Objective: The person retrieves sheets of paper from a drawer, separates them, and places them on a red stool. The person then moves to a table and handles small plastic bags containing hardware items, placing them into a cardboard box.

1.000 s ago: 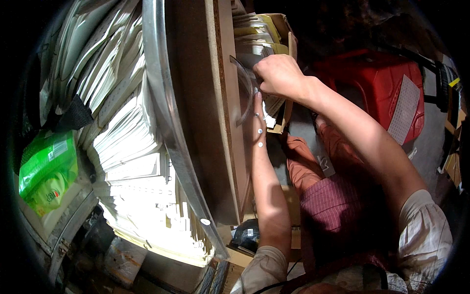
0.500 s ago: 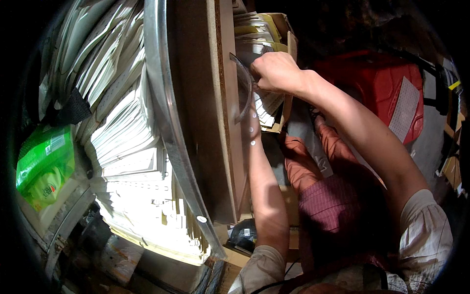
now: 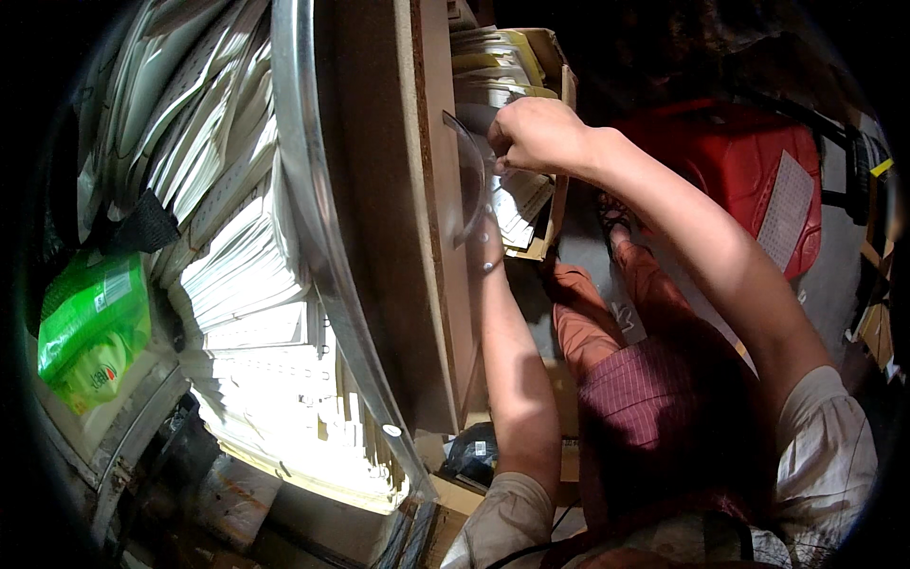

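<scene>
My right hand (image 3: 538, 133) is closed in a pinch, bent at the wrist, over the near side of a cardboard box of papers. What its fingertips grip is too small and shaded to name. Just left of them a clear, curved piece with a dark rim (image 3: 471, 180) stands out from the side of a wooden board (image 3: 431, 190). My left forearm (image 3: 517, 379) reaches up along that board. Around the left wrist are small pale round spots. The left hand's fingers are mostly hidden behind the curved piece and the right hand, so their pose does not show.
Left of the board runs a metal-edged rack (image 3: 327, 218) beside thick stacks of paper (image 3: 256, 351). A green plastic packet (image 3: 95, 327) lies at far left. The open cardboard box (image 3: 559, 85) stands ahead. A red case (image 3: 720, 180) is on the right, beyond my legs.
The right hand has shifted very slightly, its fingers still pinched beside the curved piece. My left wrist has moved a little up, and the view has tilted slightly.
</scene>
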### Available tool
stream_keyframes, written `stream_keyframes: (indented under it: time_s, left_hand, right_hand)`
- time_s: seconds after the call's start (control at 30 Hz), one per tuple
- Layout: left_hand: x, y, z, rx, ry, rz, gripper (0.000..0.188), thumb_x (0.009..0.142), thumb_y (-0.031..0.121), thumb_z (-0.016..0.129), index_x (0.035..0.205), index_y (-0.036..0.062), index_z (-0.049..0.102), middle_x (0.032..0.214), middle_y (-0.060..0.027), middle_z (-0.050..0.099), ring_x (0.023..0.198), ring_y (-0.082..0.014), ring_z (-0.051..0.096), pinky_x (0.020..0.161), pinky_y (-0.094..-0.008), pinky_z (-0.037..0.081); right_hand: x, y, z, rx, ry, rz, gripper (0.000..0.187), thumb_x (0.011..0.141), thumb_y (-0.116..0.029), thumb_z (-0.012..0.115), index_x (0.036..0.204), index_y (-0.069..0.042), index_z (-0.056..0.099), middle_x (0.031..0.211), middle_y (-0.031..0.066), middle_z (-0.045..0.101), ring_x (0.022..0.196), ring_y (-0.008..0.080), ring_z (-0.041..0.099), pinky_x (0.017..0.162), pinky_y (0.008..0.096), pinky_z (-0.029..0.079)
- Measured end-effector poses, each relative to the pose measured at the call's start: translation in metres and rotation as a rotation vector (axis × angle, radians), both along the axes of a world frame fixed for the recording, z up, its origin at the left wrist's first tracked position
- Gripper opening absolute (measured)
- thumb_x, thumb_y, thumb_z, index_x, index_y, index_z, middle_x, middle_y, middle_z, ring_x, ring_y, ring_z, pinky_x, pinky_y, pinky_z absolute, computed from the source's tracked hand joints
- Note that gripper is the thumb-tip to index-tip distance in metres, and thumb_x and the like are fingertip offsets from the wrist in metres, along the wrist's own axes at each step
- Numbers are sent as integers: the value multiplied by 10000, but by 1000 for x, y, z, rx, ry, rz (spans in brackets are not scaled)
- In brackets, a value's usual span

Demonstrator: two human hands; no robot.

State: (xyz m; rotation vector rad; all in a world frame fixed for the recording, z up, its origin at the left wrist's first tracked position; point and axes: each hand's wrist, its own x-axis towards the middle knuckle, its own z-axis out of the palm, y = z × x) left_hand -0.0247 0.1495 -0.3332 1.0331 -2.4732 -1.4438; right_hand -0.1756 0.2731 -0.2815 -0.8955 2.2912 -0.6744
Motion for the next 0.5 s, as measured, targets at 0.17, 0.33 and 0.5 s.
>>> stream_keyframes:
  time_s: [0.17,0.33,0.5]
  left_hand:
    - [-9,4,16,-130,-42,-201,459,1033,298,540,1371,-11,563,1389,-188,593,1262,-317,547,1048,-390,430]
    - [-26,30,56,13,-100,-127,453,1052,297,501,1391,0,543,1400,-184,574,1280,-296,539,1051,-379,436]
    - [-16,18,35,-4,-51,-121,480,1051,344,491,1369,-10,554,1371,-182,588,1252,-284,553,1035,-382,446]
  right_hand:
    - [15,2,-5,-74,159,-55,164,749,-179,727,865,-65,749,828,141,714,854,328,695,784,438,513]
    - [32,10,-5,-356,366,-101,172,708,-183,699,775,-34,645,804,111,635,853,305,634,833,422,439]
    - [77,15,37,-658,426,-26,187,643,-189,691,705,-56,576,735,94,526,789,292,582,857,429,461]
